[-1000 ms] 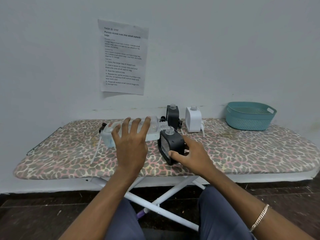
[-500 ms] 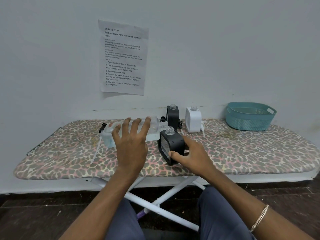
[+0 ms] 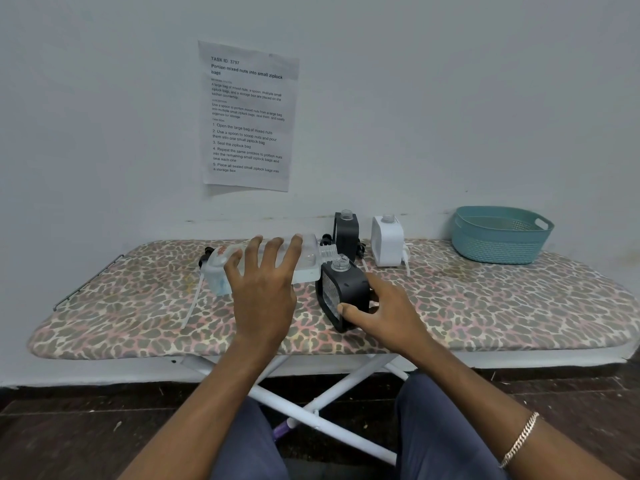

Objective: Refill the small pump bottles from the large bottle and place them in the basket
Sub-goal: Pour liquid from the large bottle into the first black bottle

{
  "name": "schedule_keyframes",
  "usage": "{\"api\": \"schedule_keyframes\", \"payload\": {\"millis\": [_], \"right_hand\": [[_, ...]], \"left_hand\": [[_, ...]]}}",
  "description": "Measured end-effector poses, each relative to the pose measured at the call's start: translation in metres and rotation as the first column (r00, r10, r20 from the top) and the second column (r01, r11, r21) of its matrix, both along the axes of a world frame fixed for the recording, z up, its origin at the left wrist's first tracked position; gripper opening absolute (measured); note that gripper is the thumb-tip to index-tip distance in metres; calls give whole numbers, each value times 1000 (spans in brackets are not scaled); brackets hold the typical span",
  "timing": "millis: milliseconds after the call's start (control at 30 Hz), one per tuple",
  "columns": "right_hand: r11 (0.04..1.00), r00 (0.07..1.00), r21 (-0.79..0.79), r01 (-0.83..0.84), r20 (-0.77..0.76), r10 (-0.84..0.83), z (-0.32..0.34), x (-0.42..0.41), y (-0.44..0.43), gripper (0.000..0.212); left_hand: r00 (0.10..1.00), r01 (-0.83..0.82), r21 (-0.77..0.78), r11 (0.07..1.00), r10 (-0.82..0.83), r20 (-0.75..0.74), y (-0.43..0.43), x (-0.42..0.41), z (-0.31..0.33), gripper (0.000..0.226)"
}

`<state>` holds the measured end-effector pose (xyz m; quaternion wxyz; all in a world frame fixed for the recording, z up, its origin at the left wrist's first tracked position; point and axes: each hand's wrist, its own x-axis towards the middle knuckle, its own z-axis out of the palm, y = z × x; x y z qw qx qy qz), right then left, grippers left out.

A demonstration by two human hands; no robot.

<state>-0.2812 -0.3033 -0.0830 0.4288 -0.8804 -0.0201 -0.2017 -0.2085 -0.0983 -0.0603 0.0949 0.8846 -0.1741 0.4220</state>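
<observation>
Middle of the frame, large bottle [image 3: 309,263]: clear, lying on its side on the ironing board [image 3: 485,306], long axis running left to right, threaded neck pointing toward the right of the frame.
Left hand [image 3: 263,289]: over the large bottle's body, fingers [image 3: 289,252] spread and nearly straight across its top; nothing is gripped, and whether the palm presses on it cannot be told.
Right hand [image 3: 384,313]: grips the near black bottle [image 3: 341,292], thumb on its lower front edge, the other fingers curled behind it.
Near black bottle: upright, pump off, open mouth just right of and below the large bottle's neck, almost touching it.
Key relation: the large bottle's neck already faces the small bottle's mouth, so the left hand, the nearer one, likely only has to close round the body and lift and tip it rightward while the right hand steadies the receiver.
Upper centre-right, waiting bottles: the far black bottle [image 3: 346,233] and the white bottle [image 3: 387,242] stand by the wall, both without pumps.
Right edge, basket [image 3: 498,247]: teal, well apart from both hands; no bottle shows inside it.
Left of the large bottle: a black pump head [image 3: 207,255] with its white tube lies loose.
</observation>
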Motion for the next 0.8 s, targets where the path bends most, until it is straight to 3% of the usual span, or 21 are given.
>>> {"api": "schedule_keyframes", "payload": {"millis": [800], "right_hand": [[1000,1000,-9,3,5,-3,-2,2,-2,34]], "left_hand": [[1000,-3,-1,1000,3,6,0,1,0,84]]}}
